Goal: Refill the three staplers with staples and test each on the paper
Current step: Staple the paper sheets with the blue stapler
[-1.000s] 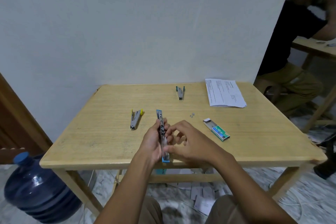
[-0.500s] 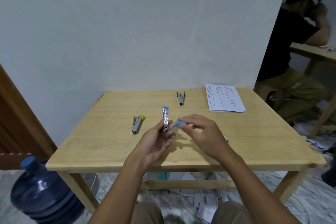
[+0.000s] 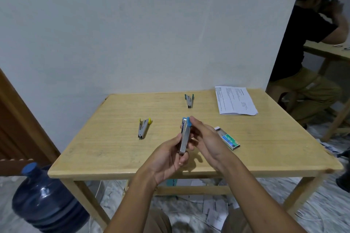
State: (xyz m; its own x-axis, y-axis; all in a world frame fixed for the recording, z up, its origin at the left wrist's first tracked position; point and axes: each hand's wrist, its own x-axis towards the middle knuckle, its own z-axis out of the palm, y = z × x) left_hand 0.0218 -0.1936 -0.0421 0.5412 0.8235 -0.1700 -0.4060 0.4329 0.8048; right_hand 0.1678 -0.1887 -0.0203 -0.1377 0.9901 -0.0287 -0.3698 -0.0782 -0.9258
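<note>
A metal stapler with blue ends is held above the wooden table, folded together and pointing away from me. My left hand grips its lower body from the left. The fingertips of my right hand press on its blue top end. A yellow-tipped stapler lies on the table to the left. Near the far edge lies a green-tipped stapler. A green staple box with its tray slid partly out rests just right of my right hand. The printed paper lies at the far right corner.
A white wall stands directly behind the table. A blue water jug sits on the floor at the left, by a wooden door. Another person sits at a second table on the right. Paper scraps litter the floor under the table.
The blue stapler, spread open a second ago, has been folded shut by my right hand swinging its blue-tipped arm up and over. The staple box is uncovered again.
</note>
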